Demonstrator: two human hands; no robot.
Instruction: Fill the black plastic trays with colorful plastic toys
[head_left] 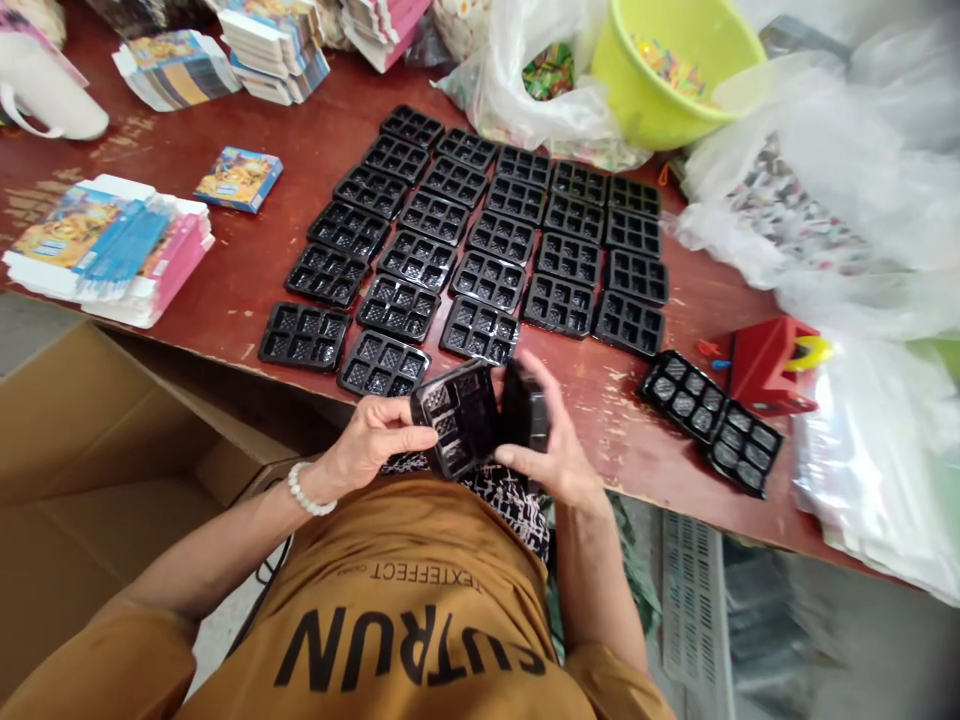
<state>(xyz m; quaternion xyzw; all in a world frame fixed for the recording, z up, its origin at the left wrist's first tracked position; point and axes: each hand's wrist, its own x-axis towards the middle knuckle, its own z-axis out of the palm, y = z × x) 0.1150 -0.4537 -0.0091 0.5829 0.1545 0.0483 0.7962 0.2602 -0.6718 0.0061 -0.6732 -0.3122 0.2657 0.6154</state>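
Near the table's front edge, my left hand (382, 440) pinches a black plastic tray (459, 418) with small square compartments, thumb on its near face. My right hand (559, 445) is closed around a thicker stack of black trays (525, 408), tilted on edge and slightly blurred. The two meet or nearly meet at the middle; whether they touch I cannot tell. Ahead of both hands, several black trays (491, 280) lie in rows on the red table (247, 255). To the right lie more black trays (712, 420), angled across the table.
Flat printed boxes (112, 245) and one small blue box (238, 179) lie left. At the back stand a yellow-green basin (660, 80) and a plastic bag of wrapped sweets (551, 75). A red holder (776, 365) and clear bags (877, 450) sit right. A cardboard box (120, 430) stands below left.
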